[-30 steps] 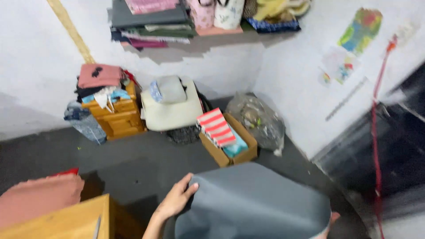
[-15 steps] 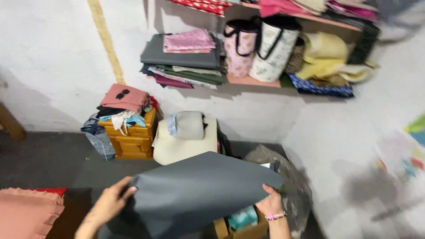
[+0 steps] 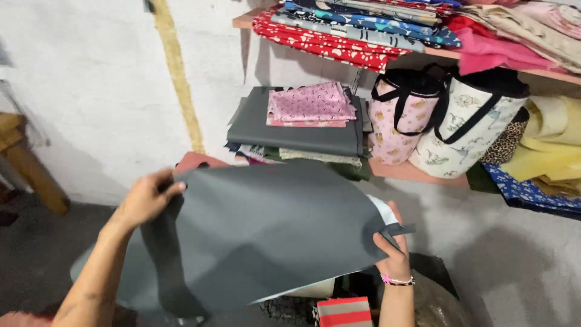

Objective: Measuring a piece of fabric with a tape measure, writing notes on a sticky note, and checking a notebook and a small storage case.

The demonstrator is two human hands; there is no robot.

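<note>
Below fabric shelves (image 3: 417, 172), both hands (image 3: 145, 197) hold grey sheet (image 3: 266, 230).

sheet (image 3: 266, 236): grey, smooth, matt, perhaps faux leather
wall (image 3: 91, 91): rough white plaster
bags (image 3: 448, 121): printed cloth
shelf (image 3: 411, 171): wood

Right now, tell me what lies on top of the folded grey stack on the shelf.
A folded pink patterned cloth lies on the grey stack, covering its middle. Under the stack, only the edges of other folded cloth show. The grey sheet in both hands hides whatever lies lower.
</note>
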